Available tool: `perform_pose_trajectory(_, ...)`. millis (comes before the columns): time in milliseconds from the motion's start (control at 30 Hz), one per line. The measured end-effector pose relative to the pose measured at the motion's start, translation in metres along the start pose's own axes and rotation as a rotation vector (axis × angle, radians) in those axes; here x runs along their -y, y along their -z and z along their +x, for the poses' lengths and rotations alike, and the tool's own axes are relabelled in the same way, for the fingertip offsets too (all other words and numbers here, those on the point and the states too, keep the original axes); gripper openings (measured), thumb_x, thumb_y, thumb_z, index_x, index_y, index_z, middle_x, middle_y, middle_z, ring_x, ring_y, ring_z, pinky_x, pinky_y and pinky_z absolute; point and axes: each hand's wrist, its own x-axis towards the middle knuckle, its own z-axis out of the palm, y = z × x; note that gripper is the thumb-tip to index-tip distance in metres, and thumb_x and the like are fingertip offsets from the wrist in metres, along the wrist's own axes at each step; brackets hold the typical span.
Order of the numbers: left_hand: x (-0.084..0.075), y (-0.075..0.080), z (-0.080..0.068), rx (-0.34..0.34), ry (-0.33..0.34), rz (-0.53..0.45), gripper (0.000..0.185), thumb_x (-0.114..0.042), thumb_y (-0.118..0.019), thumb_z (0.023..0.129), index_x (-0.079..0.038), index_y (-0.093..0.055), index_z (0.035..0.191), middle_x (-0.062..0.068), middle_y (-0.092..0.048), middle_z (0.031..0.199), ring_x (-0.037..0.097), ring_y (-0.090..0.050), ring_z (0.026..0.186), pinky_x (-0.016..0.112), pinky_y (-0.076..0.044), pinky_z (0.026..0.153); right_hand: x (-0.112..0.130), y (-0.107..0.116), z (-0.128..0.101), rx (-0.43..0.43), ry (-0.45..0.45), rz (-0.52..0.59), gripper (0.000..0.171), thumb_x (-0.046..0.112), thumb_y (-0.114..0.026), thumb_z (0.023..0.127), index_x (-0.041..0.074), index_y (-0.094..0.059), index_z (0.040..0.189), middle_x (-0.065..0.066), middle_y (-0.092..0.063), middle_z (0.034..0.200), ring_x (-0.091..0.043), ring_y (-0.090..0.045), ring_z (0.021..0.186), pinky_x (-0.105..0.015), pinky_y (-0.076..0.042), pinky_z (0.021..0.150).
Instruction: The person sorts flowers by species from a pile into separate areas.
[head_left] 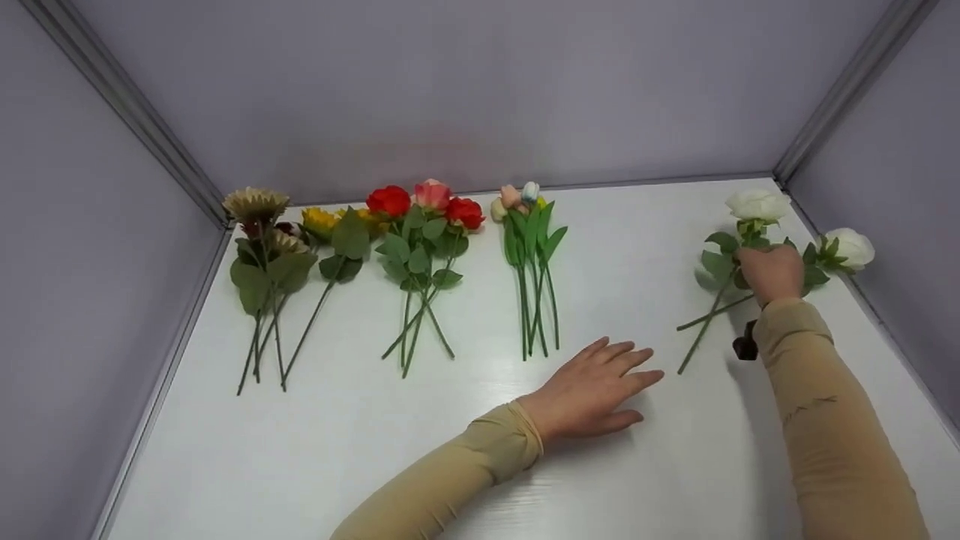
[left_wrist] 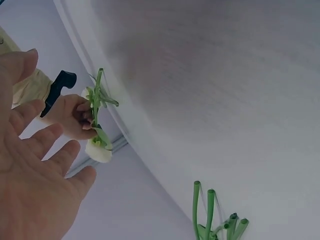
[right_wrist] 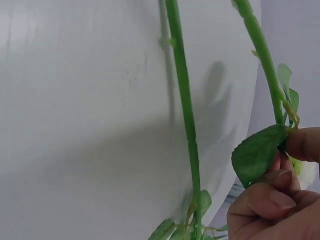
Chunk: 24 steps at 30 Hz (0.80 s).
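Note:
At the right of the table my right hand pinches the green stem of a white rose between thumb and fingers, just below its leaves. The right wrist view shows this grip close up, with a leaf hanging by the fingertips. A second white rose lies beside it, its bloom to the right and its stem crossing under the first. My left hand holds nothing, fingers spread above the table's middle. Nearest to it are the stem ends of several tulips.
Left of the tulips lie red and pink flowers, then yellow flowers and beige flowers, all with stems toward me. The white table is bounded by a grey back wall and side walls.

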Motion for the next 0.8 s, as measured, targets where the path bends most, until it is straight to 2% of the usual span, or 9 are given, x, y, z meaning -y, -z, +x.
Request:
perform_pose_trajectory(133, 0.005, -0.001, -0.004, -0.029, 0.082, -0.086, 0.056, -0.046, -0.058, 0.104, -0.025, -0.047, 0.155, 0.001, -0.038, 0.162, 0.020, -0.034, 0.149, 0.037, -0.023, 0.123, 0.010, -0.012, -0.005, 0.020, 0.007, 0.070, 0.039, 0.038, -0.054, 0.099, 0.002, -0.060, 0.112, -0.012, -0.058, 0.105, -0.025, -0.053, 0.093, -0.038, -0.047, 0.077)
perform_pose_trajectory(233, 0.012, 0.000, -0.009, -0.060, 0.184, -0.226, 0.050, -0.041, -0.058, 0.105, -0.022, -0.053, 0.151, 0.001, -0.045, 0.158, 0.018, -0.040, 0.145, 0.033, -0.030, 0.119, 0.022, -0.024, -0.012, 0.074, 0.018, 0.128, 0.036, 0.040, -0.057, 0.100, 0.005, -0.059, 0.111, -0.006, -0.058, 0.098, -0.020, -0.054, 0.084, -0.040, -0.047, 0.076)
perform_pose_trajectory(300, 0.017, 0.002, -0.013, -0.086, 0.267, -0.370, 0.047, -0.038, -0.058, 0.105, -0.019, -0.056, 0.148, 0.000, -0.049, 0.154, 0.017, -0.044, 0.142, 0.030, -0.035, 0.116, 0.033, -0.033, -0.018, 0.122, 0.034, 0.176, 0.035, 0.039, -0.060, 0.100, 0.006, -0.060, 0.111, -0.003, -0.059, 0.096, -0.016, -0.053, 0.079, -0.038, -0.048, 0.073)
perform_pose_trajectory(400, 0.027, 0.006, -0.020, -0.138, 0.419, -0.652, 0.044, -0.035, -0.058, 0.105, -0.015, -0.060, 0.144, -0.001, -0.056, 0.147, 0.015, -0.052, 0.135, 0.029, -0.043, 0.109, 0.054, -0.052, -0.030, 0.209, 0.070, 0.256, 0.037, 0.039, -0.064, 0.099, 0.005, -0.063, 0.113, 0.000, -0.061, 0.093, -0.013, -0.054, 0.077, -0.033, -0.049, 0.069)
perform_pose_trajectory(533, 0.041, 0.010, -0.031, -0.226, 0.579, -1.003, 0.042, -0.034, -0.061, 0.104, -0.012, -0.062, 0.140, 0.000, -0.063, 0.137, 0.016, -0.062, 0.120, 0.030, -0.051, 0.097, 0.087, -0.084, -0.053, 0.346, 0.082, 0.410, 0.037, 0.034, -0.070, 0.097, 0.001, -0.065, 0.114, -0.001, -0.066, 0.092, -0.013, -0.059, 0.081, -0.025, -0.049, 0.063)
perform_pose_trajectory(667, 0.053, 0.013, -0.045, -0.290, 0.638, -1.180, 0.043, -0.033, -0.064, 0.103, -0.009, -0.062, 0.139, 0.002, -0.067, 0.127, 0.016, -0.066, 0.111, 0.031, -0.056, 0.089, 0.114, -0.115, -0.079, 0.493, 0.079, 0.581, 0.029, 0.022, -0.066, 0.099, -0.002, -0.065, 0.115, -0.005, -0.068, 0.096, -0.017, -0.062, 0.086, -0.025, -0.049, 0.065)
perform_pose_trajectory(800, 0.060, 0.014, -0.061, -0.331, 0.673, -1.287, 0.040, -0.027, -0.066, 0.102, -0.005, -0.064, 0.135, 0.003, -0.069, 0.115, 0.016, -0.068, 0.102, 0.032, -0.058, 0.083, 0.132, -0.140, -0.104, 0.628, 0.092, 0.724, 0.027, 0.018, -0.059, 0.104, -0.005, -0.063, 0.118, -0.008, -0.067, 0.097, -0.018, -0.062, 0.086, -0.027, -0.047, 0.066)
